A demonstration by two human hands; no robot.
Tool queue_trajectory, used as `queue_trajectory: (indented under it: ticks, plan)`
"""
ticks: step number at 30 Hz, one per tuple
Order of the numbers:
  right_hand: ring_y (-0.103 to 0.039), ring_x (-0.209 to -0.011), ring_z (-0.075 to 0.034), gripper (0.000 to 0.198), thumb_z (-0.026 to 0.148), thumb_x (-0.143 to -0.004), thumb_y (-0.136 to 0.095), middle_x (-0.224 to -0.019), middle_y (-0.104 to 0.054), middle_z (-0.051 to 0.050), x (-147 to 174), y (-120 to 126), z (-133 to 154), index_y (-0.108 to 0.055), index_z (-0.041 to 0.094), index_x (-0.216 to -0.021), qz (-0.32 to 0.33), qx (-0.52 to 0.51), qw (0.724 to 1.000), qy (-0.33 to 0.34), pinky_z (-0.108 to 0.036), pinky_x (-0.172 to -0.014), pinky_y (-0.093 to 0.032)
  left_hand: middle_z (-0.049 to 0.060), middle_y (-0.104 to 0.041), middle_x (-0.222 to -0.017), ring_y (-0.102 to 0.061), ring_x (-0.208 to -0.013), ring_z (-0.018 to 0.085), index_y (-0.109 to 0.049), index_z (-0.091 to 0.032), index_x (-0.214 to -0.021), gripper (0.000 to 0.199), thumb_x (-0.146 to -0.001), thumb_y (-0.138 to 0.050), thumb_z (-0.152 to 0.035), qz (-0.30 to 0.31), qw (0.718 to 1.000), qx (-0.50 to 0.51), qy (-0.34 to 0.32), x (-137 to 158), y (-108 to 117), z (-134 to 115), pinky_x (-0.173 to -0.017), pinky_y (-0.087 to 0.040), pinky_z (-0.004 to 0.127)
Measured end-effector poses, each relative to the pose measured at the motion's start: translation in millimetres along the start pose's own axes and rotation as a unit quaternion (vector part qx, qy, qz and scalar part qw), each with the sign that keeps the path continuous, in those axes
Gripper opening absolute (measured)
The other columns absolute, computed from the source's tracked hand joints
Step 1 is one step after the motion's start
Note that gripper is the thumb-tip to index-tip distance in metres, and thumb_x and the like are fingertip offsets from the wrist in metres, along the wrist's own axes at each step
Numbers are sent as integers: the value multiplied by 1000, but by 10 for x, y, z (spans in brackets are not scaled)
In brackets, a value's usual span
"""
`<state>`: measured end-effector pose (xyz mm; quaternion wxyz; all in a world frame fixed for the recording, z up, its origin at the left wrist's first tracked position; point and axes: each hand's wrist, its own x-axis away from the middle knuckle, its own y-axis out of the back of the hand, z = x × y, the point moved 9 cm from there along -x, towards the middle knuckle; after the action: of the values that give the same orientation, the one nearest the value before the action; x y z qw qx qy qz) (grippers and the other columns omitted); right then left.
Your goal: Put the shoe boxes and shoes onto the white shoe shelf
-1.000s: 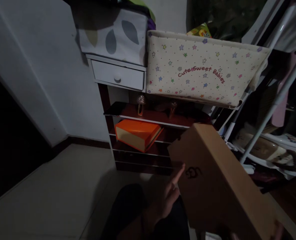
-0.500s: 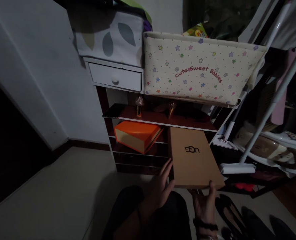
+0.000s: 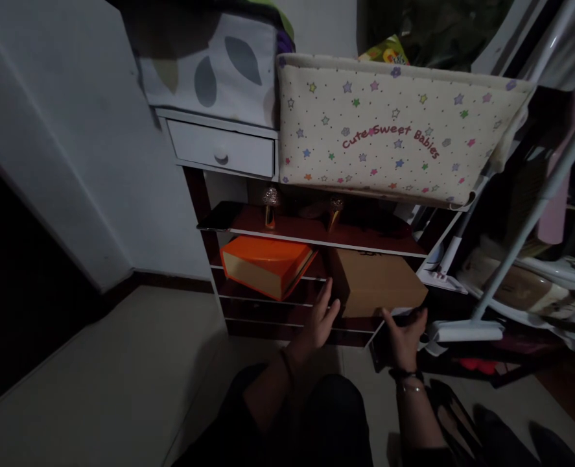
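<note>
Orange box point(image 3: 265, 264) sits tilted on the shelf point(image 3: 316, 235)'s left; left hand point(image 3: 320, 319), fingers spread loose, at the brown box's near left corner; brown box point(image 3: 375, 284) lies beside the orange one; right hand point(image 3: 406, 336), open-fingered, just below its front edge.

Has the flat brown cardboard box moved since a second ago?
Yes. The flat brown cardboard box has gone forward into the dark red shelf unit, from in front of it to beside the orange box, under the upper board.
</note>
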<state>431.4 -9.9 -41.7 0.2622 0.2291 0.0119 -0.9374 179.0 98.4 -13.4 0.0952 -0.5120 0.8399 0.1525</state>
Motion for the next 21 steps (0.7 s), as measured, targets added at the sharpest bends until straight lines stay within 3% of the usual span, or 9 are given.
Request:
queue_trajectory:
  ticks: [5, 10, 16, 21]
  plan:
    - [-35, -152, -36, 130, 69, -71, -80, -167, -28, -23, -288, -125, 39, -13, 12, -166, 35, 15, 999, 36, -54, -129, -27, 7, -8, -178, -8, -164, 17, -16, -13, -170, 85, -104, -35, -63, 24, 999, 28, 31, -27, -250, 76, -134, -8, 36]
    - [-28, -155, -36, 123, 75, -77, -71, -169, -24, -23, -320, -294, -13, -15, 13, -166, 34, 46, 997, 49, -56, -129, -23, 6, -7, -177, -7, -164, 19, -14, -14, -170, 87, -103, -31, -66, 11, 998, 27, 52, -301, -180, 119, -134, -7, 36]
    - [-30, -155, -35, 116, 77, -82, -64, -169, -28, -22, -456, -475, -37, -19, 11, -166, 71, 32, 996, 36, -53, -130, -23, 8, -6, -177, -6, -164, 22, -15, -17, -170, 93, -99, -26, -77, -2, 997, 52, 54, -686, -67, 355, -134, -7, 41]
    - [-24, -158, -33, 114, 77, -85, -60, -171, -23, -20, -456, -497, -38, -15, 13, -168, 72, 36, 996, 36, -52, -131, -19, 6, -6, -177, -7, -164, 20, -12, -20, -171, 95, -97, -22, -81, -3, 997, 61, 42, -749, -96, 446, -134, -8, 39]
